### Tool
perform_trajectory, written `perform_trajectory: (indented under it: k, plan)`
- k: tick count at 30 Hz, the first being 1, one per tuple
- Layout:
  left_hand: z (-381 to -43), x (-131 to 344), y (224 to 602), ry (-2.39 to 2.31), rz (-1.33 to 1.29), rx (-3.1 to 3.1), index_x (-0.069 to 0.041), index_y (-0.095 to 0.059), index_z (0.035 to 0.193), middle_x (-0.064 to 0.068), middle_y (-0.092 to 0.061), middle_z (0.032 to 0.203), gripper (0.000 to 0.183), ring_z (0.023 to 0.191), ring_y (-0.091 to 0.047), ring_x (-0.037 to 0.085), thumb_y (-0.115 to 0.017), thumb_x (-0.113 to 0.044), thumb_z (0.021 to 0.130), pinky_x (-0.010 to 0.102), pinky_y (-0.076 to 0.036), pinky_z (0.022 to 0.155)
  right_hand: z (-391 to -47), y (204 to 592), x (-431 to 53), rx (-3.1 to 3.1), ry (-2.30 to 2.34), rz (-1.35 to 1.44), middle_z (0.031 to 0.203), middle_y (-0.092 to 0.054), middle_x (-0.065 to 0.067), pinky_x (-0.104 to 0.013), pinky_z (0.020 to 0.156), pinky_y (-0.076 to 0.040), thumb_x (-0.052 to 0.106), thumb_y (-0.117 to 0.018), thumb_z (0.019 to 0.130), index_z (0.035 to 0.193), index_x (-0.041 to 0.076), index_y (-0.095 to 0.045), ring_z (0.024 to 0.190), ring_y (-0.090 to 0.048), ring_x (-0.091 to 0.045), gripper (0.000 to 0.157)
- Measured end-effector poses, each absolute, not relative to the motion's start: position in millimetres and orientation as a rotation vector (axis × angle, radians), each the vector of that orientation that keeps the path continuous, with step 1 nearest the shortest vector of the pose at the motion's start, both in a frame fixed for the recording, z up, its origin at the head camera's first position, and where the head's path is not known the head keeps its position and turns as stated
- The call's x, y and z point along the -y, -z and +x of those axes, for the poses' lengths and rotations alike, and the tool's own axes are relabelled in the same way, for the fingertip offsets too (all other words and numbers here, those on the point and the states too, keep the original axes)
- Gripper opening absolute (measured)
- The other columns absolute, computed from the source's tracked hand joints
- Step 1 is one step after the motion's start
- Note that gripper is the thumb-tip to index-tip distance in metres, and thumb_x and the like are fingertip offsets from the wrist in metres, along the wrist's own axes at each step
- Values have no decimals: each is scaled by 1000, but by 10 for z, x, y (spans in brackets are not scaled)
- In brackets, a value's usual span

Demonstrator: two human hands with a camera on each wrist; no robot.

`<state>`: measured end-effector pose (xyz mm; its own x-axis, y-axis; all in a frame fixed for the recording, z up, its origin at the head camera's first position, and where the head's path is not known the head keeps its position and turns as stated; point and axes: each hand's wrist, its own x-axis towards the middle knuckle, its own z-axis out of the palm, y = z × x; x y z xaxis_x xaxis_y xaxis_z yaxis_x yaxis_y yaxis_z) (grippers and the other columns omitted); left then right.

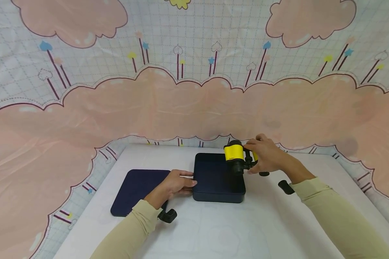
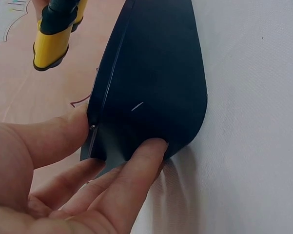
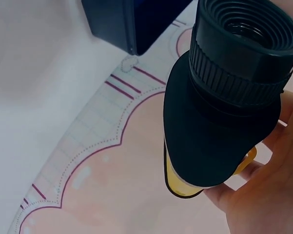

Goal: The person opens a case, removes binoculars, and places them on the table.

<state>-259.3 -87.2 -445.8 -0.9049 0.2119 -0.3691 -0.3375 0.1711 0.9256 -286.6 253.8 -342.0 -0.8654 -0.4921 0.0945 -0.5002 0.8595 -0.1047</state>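
Observation:
Yellow-and-black binoculars (image 1: 234, 154) hang upright over the right part of an open dark navy box (image 1: 214, 197). My right hand (image 1: 267, 154) grips them from the right side. In the right wrist view, a ribbed black eyepiece (image 3: 244, 73) of the binoculars faces the camera, and the fingers show behind the body. My left hand (image 1: 176, 182) holds the left wall of the box, its thumb (image 2: 63, 136) at the rim and fingertips (image 2: 153, 151) against the outer side. In the left wrist view, the box (image 2: 151, 73) fills the middle.
A flat dark navy lid (image 1: 139, 190) lies on the white table (image 1: 220, 230) left of the box, partly behind the left hand. Black wrist-camera parts (image 1: 286, 187) show near each wrist. A cloud-patterned cloth (image 1: 194, 108) rises behind the table.

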Motion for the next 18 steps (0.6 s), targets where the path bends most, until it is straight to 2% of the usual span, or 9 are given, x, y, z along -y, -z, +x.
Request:
perform_trajectory:
  k: [18]
  plan:
    - [-2585, 876, 4493, -1803, -125, -2033, 4, -58, 143, 24, -73, 125, 54, 106, -76, 29, -74, 2, 92, 51, -61, 94, -2781, 3381, -2666, 2983, -207, 738, 146, -60, -17, -70, 106, -45, 39, -96, 66, 142, 3, -63, 139, -38, -44, 91]
